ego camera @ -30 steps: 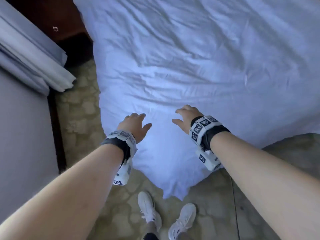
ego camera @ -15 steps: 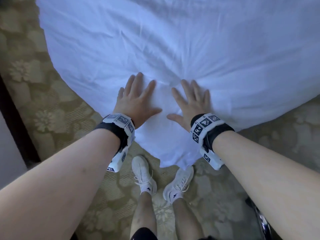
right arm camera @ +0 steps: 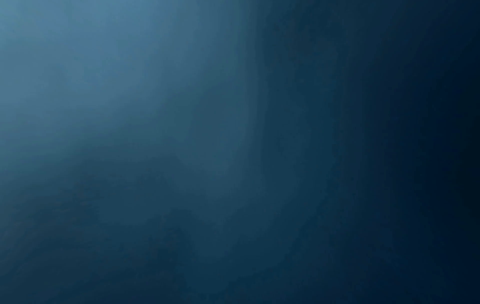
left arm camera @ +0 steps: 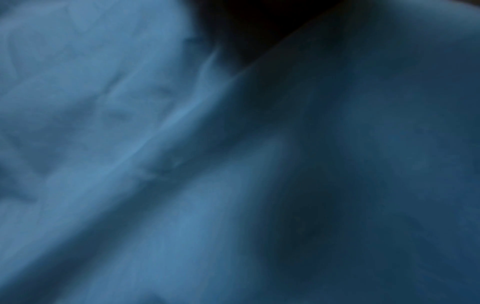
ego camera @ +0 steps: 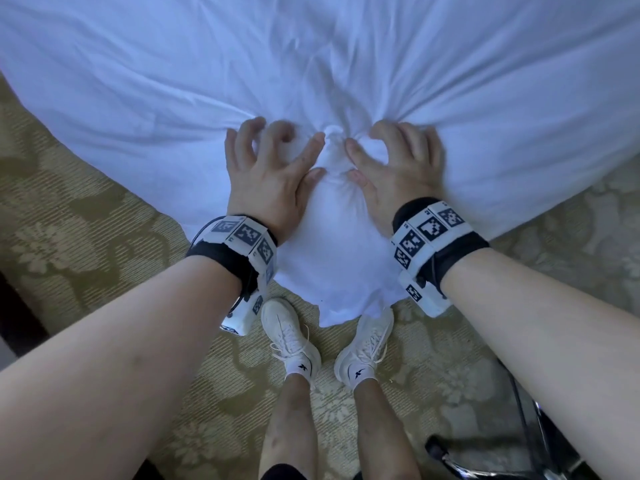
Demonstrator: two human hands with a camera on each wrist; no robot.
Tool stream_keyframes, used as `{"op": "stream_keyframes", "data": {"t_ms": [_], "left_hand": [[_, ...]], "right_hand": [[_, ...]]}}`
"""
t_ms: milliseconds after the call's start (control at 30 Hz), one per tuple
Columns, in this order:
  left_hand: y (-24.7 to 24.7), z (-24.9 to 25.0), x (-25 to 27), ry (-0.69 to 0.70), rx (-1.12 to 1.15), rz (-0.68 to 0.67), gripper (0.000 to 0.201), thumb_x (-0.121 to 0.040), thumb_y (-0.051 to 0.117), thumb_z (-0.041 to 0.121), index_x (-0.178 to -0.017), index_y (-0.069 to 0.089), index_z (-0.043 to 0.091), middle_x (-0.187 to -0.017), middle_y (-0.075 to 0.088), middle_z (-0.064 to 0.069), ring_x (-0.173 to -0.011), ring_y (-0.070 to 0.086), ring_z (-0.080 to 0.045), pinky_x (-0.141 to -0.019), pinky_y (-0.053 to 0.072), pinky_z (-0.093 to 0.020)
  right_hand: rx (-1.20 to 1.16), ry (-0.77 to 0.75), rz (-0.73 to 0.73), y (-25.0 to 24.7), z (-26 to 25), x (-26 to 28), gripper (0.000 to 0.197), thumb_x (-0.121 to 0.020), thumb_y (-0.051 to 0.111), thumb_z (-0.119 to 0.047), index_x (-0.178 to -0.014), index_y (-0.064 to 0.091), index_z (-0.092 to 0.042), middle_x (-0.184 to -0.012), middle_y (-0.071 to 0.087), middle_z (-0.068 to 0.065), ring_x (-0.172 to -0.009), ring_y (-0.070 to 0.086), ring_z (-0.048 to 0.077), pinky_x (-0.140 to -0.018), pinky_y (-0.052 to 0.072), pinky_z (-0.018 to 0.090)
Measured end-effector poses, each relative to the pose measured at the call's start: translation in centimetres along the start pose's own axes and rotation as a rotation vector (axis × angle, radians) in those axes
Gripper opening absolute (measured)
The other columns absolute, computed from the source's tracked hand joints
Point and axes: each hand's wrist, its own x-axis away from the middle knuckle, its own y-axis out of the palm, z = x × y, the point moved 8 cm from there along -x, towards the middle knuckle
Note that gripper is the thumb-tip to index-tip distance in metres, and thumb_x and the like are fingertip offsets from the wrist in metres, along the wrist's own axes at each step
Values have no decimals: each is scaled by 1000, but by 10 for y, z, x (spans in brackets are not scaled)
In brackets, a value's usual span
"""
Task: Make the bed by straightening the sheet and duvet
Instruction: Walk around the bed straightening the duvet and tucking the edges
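Between both hands, white duvet point(ego camera: 332, 150) bunches into a knot at the bed corner. Left hand point(ego camera: 266, 181) claws the fabric, fingers curled, gathering folds. Right hand point(ego camera: 398, 171) grips likewise, creases radiating outward. Corner hangs below wrists, over white shoes point(ego camera: 291, 337) on patterned carpet point(ego camera: 86, 209). Wrist views: dim blue cloth only.

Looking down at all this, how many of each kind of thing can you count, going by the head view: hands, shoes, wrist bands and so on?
Hands: 2, left hand and right hand, both gripping the duvet
Duvet: 1, white
Shoes: 2, white, left shoe and right shoe
Wrist bands: 2, left band and right band
Carpet: 1, patterned
Total: 8
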Motion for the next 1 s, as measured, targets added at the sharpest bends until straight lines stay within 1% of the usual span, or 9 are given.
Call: {"op": "stream_keyframes", "data": {"t_ms": [167, 333, 433, 533, 600, 733, 800, 900, 1000], "left_hand": [[-25, 10, 1, -1, 79, 32, 26, -95, 52, 31, -112, 67, 20, -96, 64, -7, -95, 50, -31, -87, 40, -50], [-39, 15, -6, 6, 140, -37, 26, -95, 48, 25, -99, 71, 13, -76, 62, -6, -73, 57, -32, -69, 41, -36], [-44, 18, -5, 24, 160, -25, 30, -96, 46, 28, -100, 71, 12, -77, 59, -11, -72, 55, -33, -67, 40, -36], [-46, 21, -1, 33, 166, 12, 29, -96, 47, 30, -107, 69, 14, -90, 60, -15, -80, 56, -35, -72, 44, -41], [-47, 22, -1, 15, 192, 4, 30, -96, 46, 27, -105, 70, 11, -89, 62, -15, -80, 57, -35, -71, 45, -39], [-40, 19, -8, -117, 218, -63, 36, -94, 37, 23, -94, 68, 3, -86, 62, -18, -81, 56, -36, -68, 37, -37], [-41, 19, -6, -136, 162, -48, 35, -94, 39, 26, -113, 63, 9, -103, 61, -16, -95, 54, -36, -79, 40, -39], [-33, 11, 7, -189, 104, -145, 57, -92, 34, 43, -144, 37, 19, -127, 49, -13, -115, 45, -34, -95, 37, -44], [-28, 3, 9, -235, 101, -259, 68, -88, 25, 54, -149, 25, 24, -131, 46, -12, -115, 42, -36, -93, 37, -45]], "right_hand": [[-103, 3, 80, -22, -9, -1, 22, -86, 54, -28, -96, 71, -20, -97, 63, 4, -98, 50, 26, -88, 40, 45], [-221, 55, 117, -43, -19, -5, 16, -79, 57, -9, -66, 65, -7, -76, 62, 8, -71, 58, 32, -75, 41, 42], [-250, 15, 147, -54, -22, -3, 10, -70, 60, 3, -63, 62, -4, -68, 58, 13, -62, 57, 34, -63, 47, 44], [-266, -15, 149, -62, -23, -2, 10, -71, 57, 4, -63, 60, -1, -64, 56, 17, -58, 54, 37, -55, 48, 44], [-269, -26, 120, -63, -25, -1, 13, -76, 52, 0, -66, 60, 2, -67, 57, 20, -61, 54, 40, -58, 49, 46], [-181, 10, -103, -60, -24, -1, 32, -93, 35, -15, -97, 62, 1, -100, 62, 19, -94, 54, 38, -83, 39, 45], [-131, 22, -186, -61, -22, -3, 29, -99, 34, -18, -106, 57, -2, -106, 61, 15, -100, 52, 35, -86, 37, 42], [-117, 80, -185, -63, -18, 3, 32, -99, 39, -32, -114, 53, -8, -101, 58, 13, -96, 51, 32, -87, 39, 42], [-18, 172, -103, -55, 6, 25, 59, -90, 50, -49, -139, 40, -18, -135, 43, 11, -125, 39, 32, -104, 28, 49]]}}
